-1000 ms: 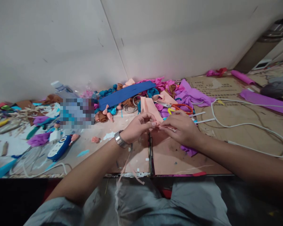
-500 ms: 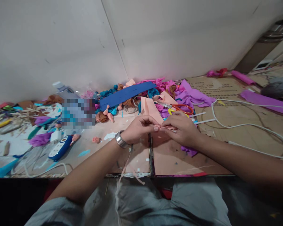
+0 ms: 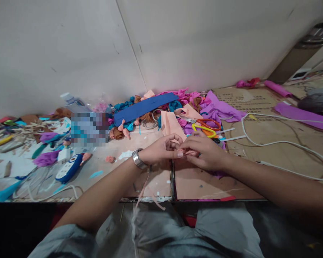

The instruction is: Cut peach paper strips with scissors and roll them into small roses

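Both my hands meet over the front middle of the table, around a gathered piece of peach crepe paper (image 3: 192, 153). My left hand (image 3: 163, 149), with a metal watch (image 3: 139, 158) at its wrist, pinches the paper's left end between thumb and fingers. My right hand (image 3: 208, 152) is closed around the rest of it, so much of the piece is hidden. Just behind my fingers lies a flat peach crepe paper strip (image 3: 172, 125). Scissors with orange handles (image 3: 214, 124) and a yellow-handled tool (image 3: 208, 133) are beside it.
A long blue paper strip (image 3: 145, 107) lies on a heap of coloured crepe scraps by the wall. To the left are a bottle (image 3: 72, 102) and a blue-white device (image 3: 69, 169). A white cable (image 3: 282, 143) loops over cardboard (image 3: 239, 104) at right.
My hands have shifted slightly down, and the peach paper between them looks more bunched. My right fingers have moved off the yellow handles, which show more now.
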Demonstrator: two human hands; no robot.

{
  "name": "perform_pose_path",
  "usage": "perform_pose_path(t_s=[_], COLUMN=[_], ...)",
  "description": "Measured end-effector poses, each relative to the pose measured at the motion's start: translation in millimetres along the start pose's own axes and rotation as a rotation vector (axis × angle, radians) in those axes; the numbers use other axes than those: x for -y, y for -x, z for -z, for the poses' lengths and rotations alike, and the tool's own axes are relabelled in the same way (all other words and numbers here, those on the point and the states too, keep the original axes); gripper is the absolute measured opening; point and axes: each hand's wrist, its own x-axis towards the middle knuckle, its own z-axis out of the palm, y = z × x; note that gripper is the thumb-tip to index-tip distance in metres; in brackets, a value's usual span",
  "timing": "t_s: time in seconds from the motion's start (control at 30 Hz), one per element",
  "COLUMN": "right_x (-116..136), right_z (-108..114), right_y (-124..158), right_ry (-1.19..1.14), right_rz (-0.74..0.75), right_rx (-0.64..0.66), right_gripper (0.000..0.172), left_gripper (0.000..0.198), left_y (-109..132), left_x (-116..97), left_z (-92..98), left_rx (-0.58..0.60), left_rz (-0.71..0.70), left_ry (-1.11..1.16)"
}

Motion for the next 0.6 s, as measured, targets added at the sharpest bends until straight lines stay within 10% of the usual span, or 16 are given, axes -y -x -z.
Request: perform_pose_path(t_s=[0.6], right_x=[-6.8], right_z=[3.1], right_y=[-0.1], right_ry=[0.063], right_rz=[-0.126], right_rx=[-0.163], right_gripper=[0.012], left_gripper=[0.029], left_y=[-4.8], left_x=[3.9], left_z=[2.3], left_rx=[-0.219], left_rz=[-0.186], left_ry=[-0.040])
